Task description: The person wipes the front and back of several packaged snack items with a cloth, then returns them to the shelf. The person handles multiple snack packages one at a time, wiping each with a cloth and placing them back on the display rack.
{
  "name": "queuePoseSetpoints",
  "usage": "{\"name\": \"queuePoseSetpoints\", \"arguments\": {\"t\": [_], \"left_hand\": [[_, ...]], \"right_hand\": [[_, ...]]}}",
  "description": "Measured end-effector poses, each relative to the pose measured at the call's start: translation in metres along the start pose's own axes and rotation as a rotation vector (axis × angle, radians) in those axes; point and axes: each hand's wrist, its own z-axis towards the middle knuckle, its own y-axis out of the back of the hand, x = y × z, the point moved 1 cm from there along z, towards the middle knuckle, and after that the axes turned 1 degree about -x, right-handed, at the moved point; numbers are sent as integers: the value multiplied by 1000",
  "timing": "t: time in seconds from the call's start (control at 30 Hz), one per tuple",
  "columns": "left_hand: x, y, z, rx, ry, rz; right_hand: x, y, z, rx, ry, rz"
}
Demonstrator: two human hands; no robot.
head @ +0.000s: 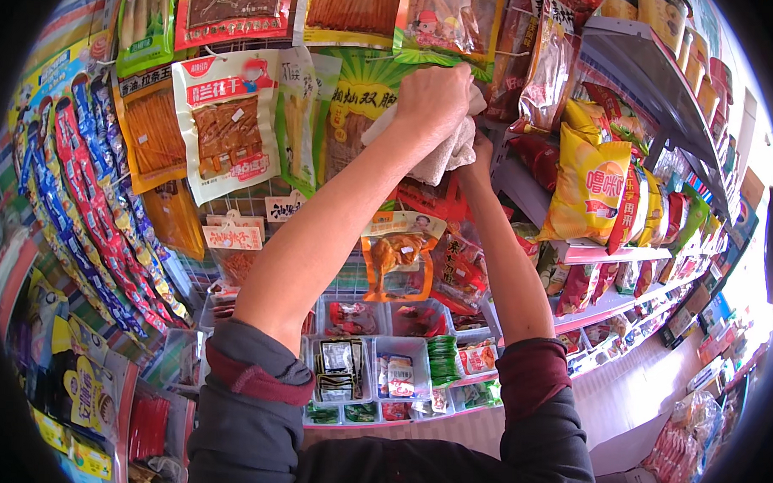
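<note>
My left hand (433, 97), curled into a fist, grips a crumpled white cloth (445, 159) in front of a rack of hanging snack packets. Lower and to its right, my right hand (481, 154) is against the cloth's edge; its fingers are mostly hidden, so its hold cannot be made out. Behind the cloth hangs a green and yellow snack packet (352, 122). Just above my left fist is the bottom edge of a green-bordered packet (450, 26). Below the hands hangs an orange-edged packet of brown meat (399, 255).
A wire grid (200, 260) carries many packets, including a white and red one (228, 124). Strips of small sachets (82, 192) hang at left. Plastic bins (402, 376) of small packs stand below. At right, a shelf holds a yellow chip bag (586, 184) under a grey shelf (654, 78).
</note>
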Motion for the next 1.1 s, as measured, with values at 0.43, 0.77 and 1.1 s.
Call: {"name": "queuePoseSetpoints", "arguments": {"t": [0.43, 0.77, 1.1], "left_hand": [[-4, 3, 0, 47, -5, 54], [-10, 8, 1, 76, 9, 70], [-21, 14, -10, 213, 95, 52]], "right_hand": [[26, 7, -30, -116, 37, -69], [67, 14, -59, -164, 180, -267], [78, 21, -63, -170, 193, -274]]}}
